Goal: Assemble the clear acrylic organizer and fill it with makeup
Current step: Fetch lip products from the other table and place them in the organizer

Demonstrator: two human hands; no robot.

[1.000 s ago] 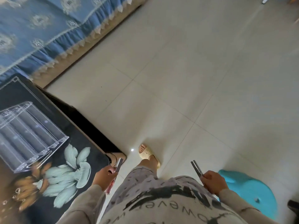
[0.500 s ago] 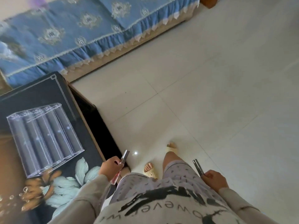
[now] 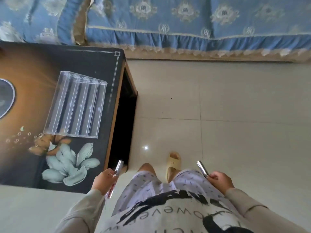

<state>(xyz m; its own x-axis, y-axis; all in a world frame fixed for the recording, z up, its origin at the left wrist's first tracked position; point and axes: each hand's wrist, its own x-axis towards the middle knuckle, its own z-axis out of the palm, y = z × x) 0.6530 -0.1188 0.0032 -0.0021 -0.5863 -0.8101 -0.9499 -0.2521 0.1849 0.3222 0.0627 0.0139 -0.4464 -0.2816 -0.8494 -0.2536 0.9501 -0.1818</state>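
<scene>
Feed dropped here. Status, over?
Left hand grips a tube, right hand a second tube. Organizer on table, looks empty. Nothing between.

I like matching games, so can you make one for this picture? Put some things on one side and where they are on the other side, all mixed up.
Things:
1. clear organizer
2. pink-ended tube
3. dark tube
4. slipper

Places:
A. on the floor
B. held in the left hand
C. on the table with the flower picture
D. held in the right hand

Pairs: 1-C, 2-B, 3-D, 4-A
</scene>
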